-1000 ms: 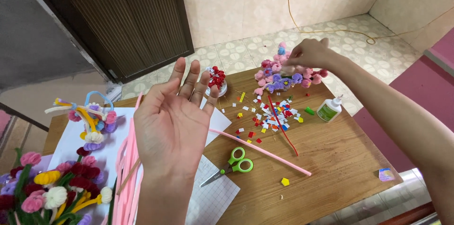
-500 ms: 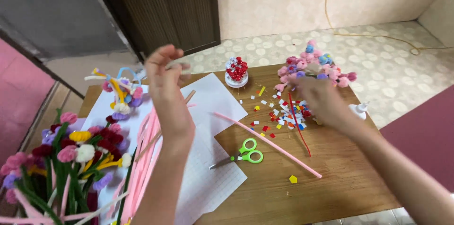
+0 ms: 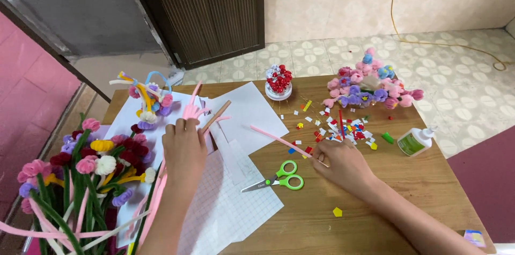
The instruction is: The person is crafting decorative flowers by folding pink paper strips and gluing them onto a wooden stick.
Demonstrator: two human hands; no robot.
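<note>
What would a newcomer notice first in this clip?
The big bouquet of fuzzy flowers at the lower left, then the bright confetti scraps scattered mid-table. The left hand rests on pink stems; the right hand touches a pink stem beside green scissors.

A long pink pipe cleaner (image 3: 276, 139) lies slanted across my wooden table. More pink pipe cleaners (image 3: 194, 110) lie bunched on white paper.
</note>
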